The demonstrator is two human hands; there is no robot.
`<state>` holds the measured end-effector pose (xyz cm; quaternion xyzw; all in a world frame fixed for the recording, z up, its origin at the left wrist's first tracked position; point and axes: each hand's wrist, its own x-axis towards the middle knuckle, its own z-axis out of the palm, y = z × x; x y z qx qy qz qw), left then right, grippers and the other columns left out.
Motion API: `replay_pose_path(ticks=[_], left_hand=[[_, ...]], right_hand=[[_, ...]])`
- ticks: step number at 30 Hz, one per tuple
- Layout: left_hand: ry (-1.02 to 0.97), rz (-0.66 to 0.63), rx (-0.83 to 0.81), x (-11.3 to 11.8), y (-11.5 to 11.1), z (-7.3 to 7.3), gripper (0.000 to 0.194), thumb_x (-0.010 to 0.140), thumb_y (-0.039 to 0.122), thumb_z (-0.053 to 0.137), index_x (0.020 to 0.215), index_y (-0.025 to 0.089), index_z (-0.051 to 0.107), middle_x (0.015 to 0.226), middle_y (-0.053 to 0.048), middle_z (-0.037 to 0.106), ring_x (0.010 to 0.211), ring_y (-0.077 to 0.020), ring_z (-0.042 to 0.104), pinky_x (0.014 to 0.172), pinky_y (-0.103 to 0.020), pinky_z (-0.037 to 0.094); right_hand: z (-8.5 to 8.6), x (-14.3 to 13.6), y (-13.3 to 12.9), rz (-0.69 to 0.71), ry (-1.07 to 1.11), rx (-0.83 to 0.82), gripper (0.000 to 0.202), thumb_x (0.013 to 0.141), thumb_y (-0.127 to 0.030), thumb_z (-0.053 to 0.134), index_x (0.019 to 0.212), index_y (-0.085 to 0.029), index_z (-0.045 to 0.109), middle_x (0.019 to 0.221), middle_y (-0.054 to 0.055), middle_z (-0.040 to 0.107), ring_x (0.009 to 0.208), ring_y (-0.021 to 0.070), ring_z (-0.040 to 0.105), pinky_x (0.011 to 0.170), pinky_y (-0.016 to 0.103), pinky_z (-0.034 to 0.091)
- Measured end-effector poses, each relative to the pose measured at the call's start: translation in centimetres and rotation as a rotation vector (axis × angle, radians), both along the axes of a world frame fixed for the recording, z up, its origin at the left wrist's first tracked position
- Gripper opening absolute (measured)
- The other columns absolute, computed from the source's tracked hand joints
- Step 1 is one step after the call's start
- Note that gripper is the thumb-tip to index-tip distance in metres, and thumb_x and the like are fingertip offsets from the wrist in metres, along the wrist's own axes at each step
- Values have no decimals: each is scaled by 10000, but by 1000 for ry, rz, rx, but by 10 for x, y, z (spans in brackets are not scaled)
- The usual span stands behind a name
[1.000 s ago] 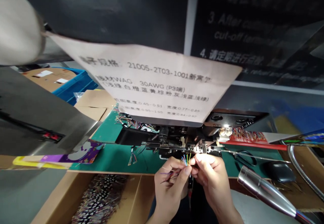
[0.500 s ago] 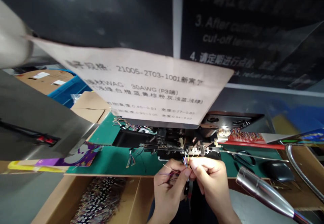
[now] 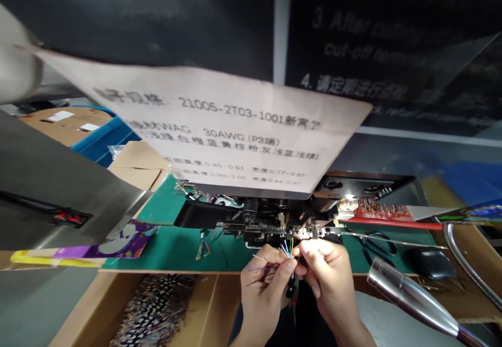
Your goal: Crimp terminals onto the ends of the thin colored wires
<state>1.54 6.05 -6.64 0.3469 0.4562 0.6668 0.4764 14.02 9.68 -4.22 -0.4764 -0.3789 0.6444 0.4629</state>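
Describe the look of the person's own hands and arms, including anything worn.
The left hand and right hand are both bare: no gloves, rings or watch show. No sleeves, cables or markings are visible on either arm. Dark clothing shows between them.

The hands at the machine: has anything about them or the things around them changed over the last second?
Very little. The camera view shifted slightly, so the paper label sits a bit further left. No grip visibly changed: the left hand still pinches the coloured wires, and the right hand stays close beside it, though what its fingertips hold is hidden.
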Motion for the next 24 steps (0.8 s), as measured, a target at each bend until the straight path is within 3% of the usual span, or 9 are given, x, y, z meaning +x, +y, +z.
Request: replay_pose_path(ticks=[9,13,15,18,21,24], left_hand=[[-7,11,5,0,2,1,278,1008,374,876,818,205,764,682,-17,810,563,-158,763,614,-217,643],[-4,-36,0,0,2,5,293,1010,384,874,808,197,772,669,-26,807,557,-170,763,581,-221,630],[-2,-53,-1,0,2,6,301,1006,396,878,807,195,774,673,-29,806,559,-173,760,578,-224,629],[15,-56,7,0,2,5,357,1017,417,861,764,196,741,659,-25,791,548,-162,736,581,-221,625],[25,-46,7,0,2,3,353,1029,417,845,769,201,744,647,-13,771,561,-156,727,608,-225,636],[24,-16,13,0,2,-1,311,1026,383,849,786,204,764,673,-7,770,581,-153,735,610,-217,631]], right_hand=[[-1,0,-2,11,-50,26,600,949,-722,853,800,-141,851,491,11,640,335,50,351,383,196,256],[2,4,-5,50,-151,117,486,996,-651,838,946,-173,906,521,-18,614,399,88,431,426,216,392],[4,6,-6,53,-195,153,450,1011,-614,838,917,-179,904,512,-21,588,440,108,472,460,226,431],[4,6,-5,90,-201,132,547,1050,-638,777,781,-168,853,547,18,641,422,107,486,406,215,356],[0,4,-3,59,-132,62,569,1015,-701,789,830,-167,864,567,15,662,360,71,408,363,198,266],[-2,2,-1,10,-64,16,565,972,-715,834,863,-163,885,549,0,644,350,52,377,376,191,255]])
